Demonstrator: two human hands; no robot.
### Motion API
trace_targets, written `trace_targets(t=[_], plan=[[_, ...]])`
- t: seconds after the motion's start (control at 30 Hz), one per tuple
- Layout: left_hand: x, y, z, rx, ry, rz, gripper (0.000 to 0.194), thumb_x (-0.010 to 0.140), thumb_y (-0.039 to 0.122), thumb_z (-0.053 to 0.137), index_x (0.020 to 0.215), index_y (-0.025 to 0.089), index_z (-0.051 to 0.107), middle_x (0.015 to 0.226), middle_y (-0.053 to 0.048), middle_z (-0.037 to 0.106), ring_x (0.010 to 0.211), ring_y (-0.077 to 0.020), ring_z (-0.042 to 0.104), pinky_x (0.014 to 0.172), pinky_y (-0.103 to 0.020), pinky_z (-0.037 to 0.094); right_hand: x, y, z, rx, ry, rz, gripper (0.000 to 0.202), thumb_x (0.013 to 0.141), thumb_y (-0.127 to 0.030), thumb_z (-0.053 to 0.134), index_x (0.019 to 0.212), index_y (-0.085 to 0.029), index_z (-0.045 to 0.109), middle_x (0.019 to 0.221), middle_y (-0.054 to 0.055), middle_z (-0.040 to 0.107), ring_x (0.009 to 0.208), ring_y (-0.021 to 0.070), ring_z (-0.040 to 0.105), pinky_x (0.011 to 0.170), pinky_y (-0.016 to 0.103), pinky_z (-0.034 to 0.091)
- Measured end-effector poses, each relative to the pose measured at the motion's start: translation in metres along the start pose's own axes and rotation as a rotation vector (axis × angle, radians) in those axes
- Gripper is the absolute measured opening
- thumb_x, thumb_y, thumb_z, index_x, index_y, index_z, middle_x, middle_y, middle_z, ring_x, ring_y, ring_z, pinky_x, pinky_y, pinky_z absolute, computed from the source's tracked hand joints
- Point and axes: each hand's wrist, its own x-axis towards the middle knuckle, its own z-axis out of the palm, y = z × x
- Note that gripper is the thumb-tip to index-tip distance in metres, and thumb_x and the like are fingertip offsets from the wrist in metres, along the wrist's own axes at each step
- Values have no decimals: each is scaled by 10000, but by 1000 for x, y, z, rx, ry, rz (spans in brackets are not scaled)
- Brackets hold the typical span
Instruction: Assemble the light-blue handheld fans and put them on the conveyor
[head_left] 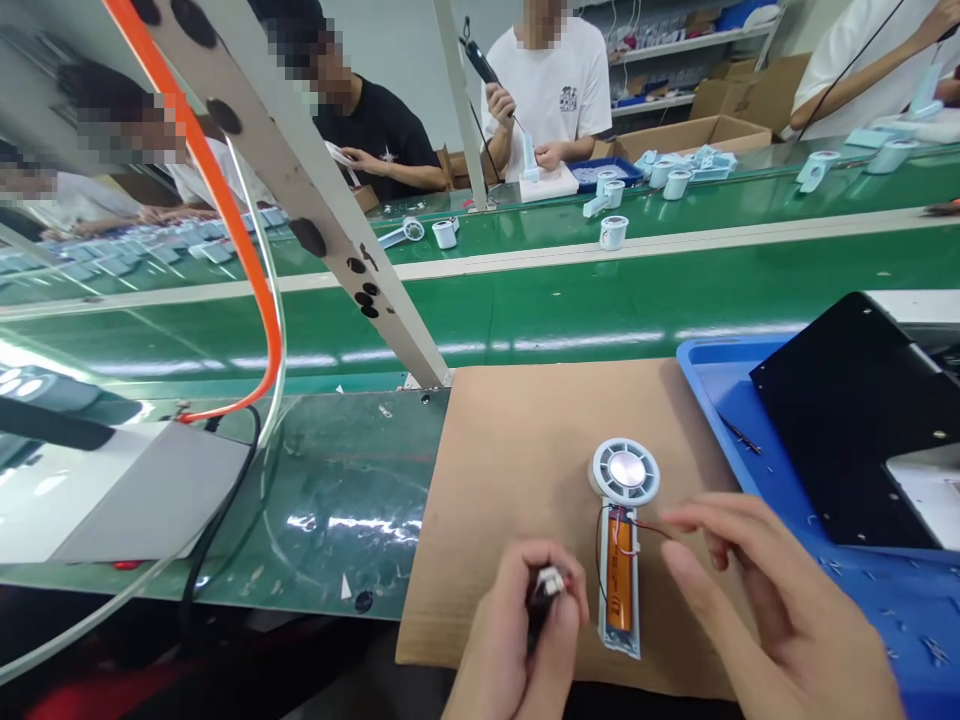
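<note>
A handheld fan with its housing off lies on the cardboard sheet, its round white-grey fan head point(626, 471) pointing away from me. In its narrow handle sits an orange battery point(620, 575), with thin red and black wires point(651, 527) around its upper end. My left hand point(529, 630) is closed left of the handle around a dark object with a small white connector point(551, 580) at its tip; the rest is hidden by my fingers. To the right of the handle, my right hand point(765, 590) has thumb and index finger apart by the end of the red wire.
Cardboard point(517, 450) covers the bench before me. On the right, a blue tray point(701, 375) holds small metal parts and a black panel point(847, 420). A slanted post point(300, 190) and orange hose point(251, 240) rise on the left. Beyond the green conveyor point(525, 310), several people work.
</note>
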Motion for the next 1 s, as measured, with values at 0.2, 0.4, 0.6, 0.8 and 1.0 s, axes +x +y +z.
trace_targets(t=[0.2, 0.4, 0.6, 0.8, 1.0], plan=[[37, -1, 17, 235, 88, 37, 149, 1053, 332, 658, 1094, 280, 791, 1086, -56, 785, 942, -218, 746, 732, -269, 562, 26, 8, 15, 70, -90, -50, 170, 1212, -387, 626, 1136, -292, 746, 1094, -74, 729, 971, 55, 723, 897, 42, 544], [43, -7, 24, 169, 56, 38, 95, 967, 232, 717, 980, 259, 806, 943, -28, 815, 859, -209, 779, 712, -261, 592, 29, 10, 9, 36, -116, -70, 213, 1230, -403, 581, 1114, -308, 733, 1155, -86, 712, 983, 36, 704, 905, 11, 528], [43, -5, 27, 167, 48, 33, 111, 934, 204, 725, 976, 249, 818, 923, -22, 815, 768, -184, 714, 605, -249, 498, 28, 3, 14, 35, -123, -206, 169, 1198, -205, 591, 1210, -264, 749, 1221, -32, 740, 1077, 115, 730, 1005, 171, 624], [38, 1, 22, 114, -10, -43, 155, 997, 276, 695, 1095, 259, 814, 980, -25, 830, 822, -194, 738, 704, -264, 577, 24, -3, 23, 1, -83, -172, 147, 1210, -253, 596, 1306, -269, 706, 1216, -73, 767, 1023, 51, 763, 1015, 49, 565], [39, 13, 13, 109, 101, 104, 187, 1066, 264, 649, 1061, 264, 836, 1030, -29, 834, 947, -191, 808, 718, -215, 623, 20, -1, 28, 53, -90, -82, 169, 1239, -400, 586, 1208, -252, 663, 1060, -76, 779, 911, 53, 781, 855, -4, 556]])
